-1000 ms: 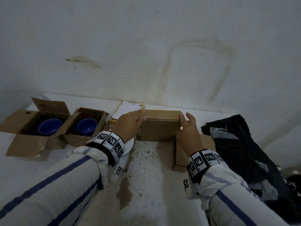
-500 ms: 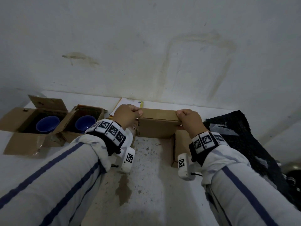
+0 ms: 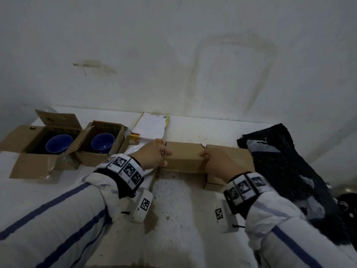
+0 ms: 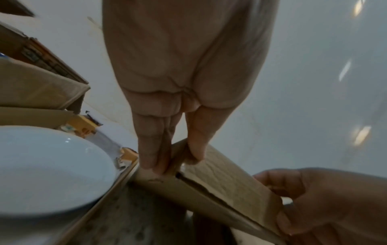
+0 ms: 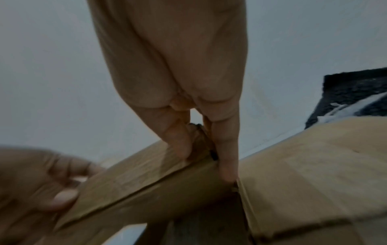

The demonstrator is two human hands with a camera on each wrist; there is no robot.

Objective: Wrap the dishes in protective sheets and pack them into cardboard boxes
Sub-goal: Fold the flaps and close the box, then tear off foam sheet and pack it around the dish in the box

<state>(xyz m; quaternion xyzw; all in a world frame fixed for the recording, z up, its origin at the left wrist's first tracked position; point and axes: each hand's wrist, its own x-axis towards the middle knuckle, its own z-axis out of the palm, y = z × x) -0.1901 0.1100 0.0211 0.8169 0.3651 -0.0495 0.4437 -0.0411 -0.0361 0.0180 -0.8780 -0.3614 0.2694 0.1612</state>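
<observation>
A: How much has been packed?

B: Two blue ceramic bowls (image 3: 59, 143) are seen boxed, unsealed, at centre left. A white plate (image 4: 48, 167) is left unwrapped.

A: And the hands?

B: A brown cardboard flap (image 3: 183, 158) at centre frame is pinched by the left hand (image 3: 152, 156) and right hand (image 3: 218, 163).

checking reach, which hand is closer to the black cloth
Right. The right hand pinches the box flap near the black cloth; the left hand grips the flap's far end.

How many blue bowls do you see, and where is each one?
2. One blue bowl sits in the far-left open cardboard box; the other blue bowl sits in the open box right beside it. More may be hidden elsewhere.
</observation>
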